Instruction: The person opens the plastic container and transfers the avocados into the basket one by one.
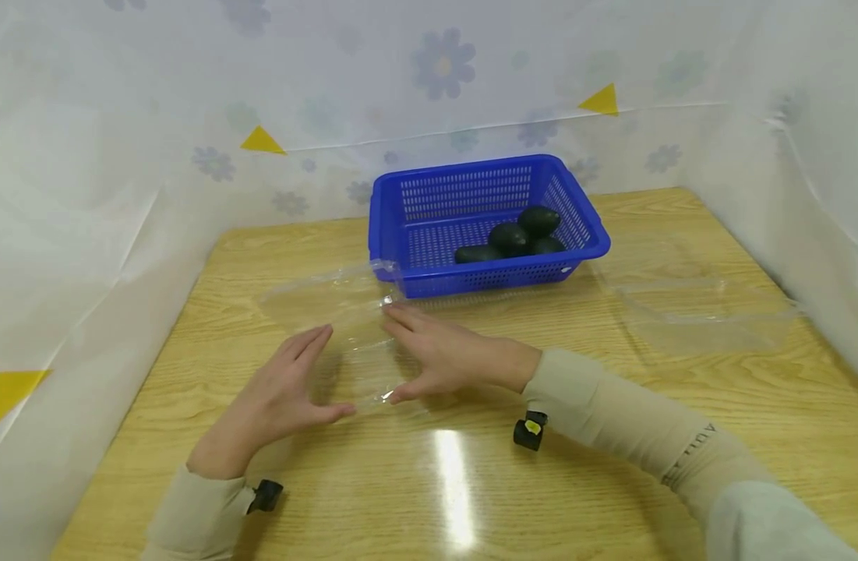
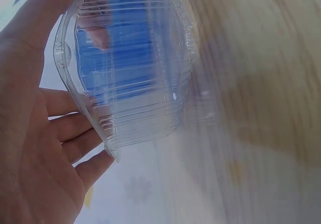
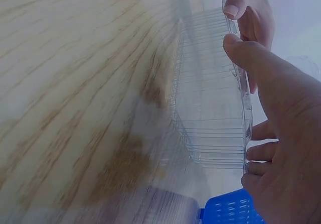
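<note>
A clear, ribbed plastic clamshell box [image 1: 372,362] rests on the table between the two hands, its transparent lid [image 1: 316,296] spread out behind it. At the box's left end, the left hand [image 1: 277,389] holds the rim, with its thumb at the near side and its fingers toward the far side. The right hand [image 1: 446,351] spans the opposite end, thumb near and fingers at the far corner by the blue basket. In the right wrist view both thumbs lie along the near rim of the box [image 3: 210,88]. No contents show inside the box.
A blue slotted basket [image 1: 386,218] stands at the back with several dark green avocados [image 1: 509,238] in its right part. More clear plastic packaging [image 1: 709,327] lies on the right of the wooden table [image 1: 541,499]. Flowered white sheeting [image 1: 316,70] hangs behind and at the sides.
</note>
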### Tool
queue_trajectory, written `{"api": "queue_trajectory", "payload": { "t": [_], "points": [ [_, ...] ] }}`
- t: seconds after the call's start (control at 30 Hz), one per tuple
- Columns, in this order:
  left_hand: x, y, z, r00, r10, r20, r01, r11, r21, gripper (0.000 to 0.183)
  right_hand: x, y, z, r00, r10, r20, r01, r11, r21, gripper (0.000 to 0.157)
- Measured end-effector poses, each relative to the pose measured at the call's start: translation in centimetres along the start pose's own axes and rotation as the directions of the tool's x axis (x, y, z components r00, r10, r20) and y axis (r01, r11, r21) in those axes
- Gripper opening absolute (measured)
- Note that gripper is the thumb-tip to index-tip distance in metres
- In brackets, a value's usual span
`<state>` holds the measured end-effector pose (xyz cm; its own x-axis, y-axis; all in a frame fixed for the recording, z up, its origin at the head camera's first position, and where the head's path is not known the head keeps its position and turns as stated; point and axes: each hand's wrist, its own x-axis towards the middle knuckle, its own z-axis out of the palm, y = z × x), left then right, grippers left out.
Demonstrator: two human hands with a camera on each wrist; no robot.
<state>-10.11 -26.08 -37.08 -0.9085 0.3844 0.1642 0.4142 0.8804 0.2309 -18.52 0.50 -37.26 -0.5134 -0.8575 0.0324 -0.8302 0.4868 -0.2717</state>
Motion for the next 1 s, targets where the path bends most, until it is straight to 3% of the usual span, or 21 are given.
{"api": "queue_trajectory", "payload": {
  "t": [0.47,1.0],
  "points": [
    [-1.3,-1.8,-0.6,0.999,-0.017,-0.042,0.016,1.0,-0.008,0.112,2.6,-1.0,0.2,1.0,-0.018,0.021,0.018,1.0,0.018,0.105],
    [-1.4,-2.5,-0.9,0.999,-0.022,-0.042,0.022,1.0,0.002,0.109,3.7,-0.8,0.2,0.999,0.015,0.048,-0.02,0.994,0.111,0.11]
  ]
}}
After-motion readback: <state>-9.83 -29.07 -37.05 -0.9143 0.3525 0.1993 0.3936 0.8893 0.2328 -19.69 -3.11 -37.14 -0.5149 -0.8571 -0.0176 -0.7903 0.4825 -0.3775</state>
